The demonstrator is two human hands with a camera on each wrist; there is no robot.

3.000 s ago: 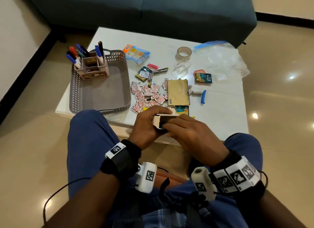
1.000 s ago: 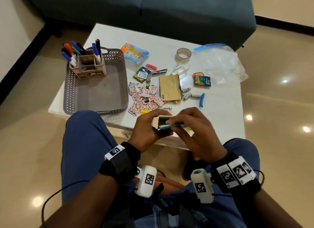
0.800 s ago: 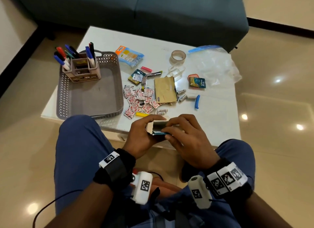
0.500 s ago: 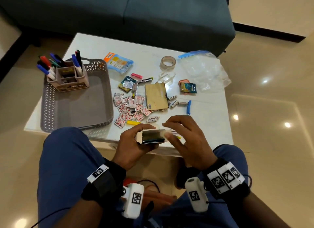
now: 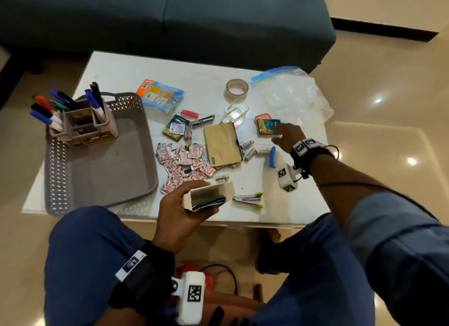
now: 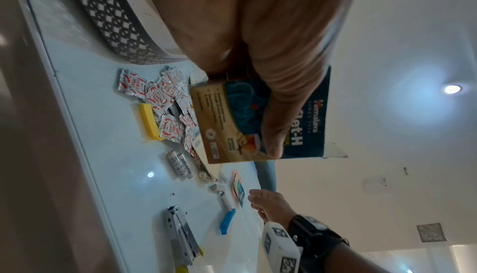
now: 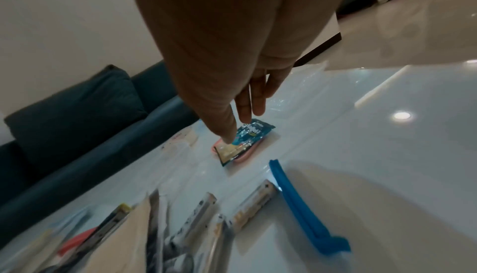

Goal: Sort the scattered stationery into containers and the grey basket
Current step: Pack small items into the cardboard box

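Note:
My left hand (image 5: 181, 205) grips a small open cardboard box (image 5: 209, 197) above the table's near edge; blue sachets show inside it. In the left wrist view the box (image 6: 260, 120) is blue and tan, with fingers curled round it. My right hand (image 5: 283, 134) is stretched to the far right of the table, fingers straight. Its thumb tip (image 7: 228, 138) touches a blue sachet (image 7: 249, 136) lying on a pink lid (image 7: 245, 155). The grey basket (image 5: 102, 170) stands at the left with a pen holder (image 5: 83, 129) full of markers in its far corner.
A pile of silver-red sachets (image 5: 184, 163), a brown envelope (image 5: 222, 143), batteries (image 5: 250, 151), a blue clip (image 5: 272, 157) and a stapler (image 5: 247, 197) lie mid-table. A tape roll (image 5: 237, 89), a clear tub (image 5: 235, 112) and a zip bag (image 5: 291, 95) lie farther back. A sofa (image 5: 170, 17) stands behind.
My right hand has left the box and reached forward and right to the blue sachet on the pink lid. My left hand still holds the open box, now tilted open-side up.

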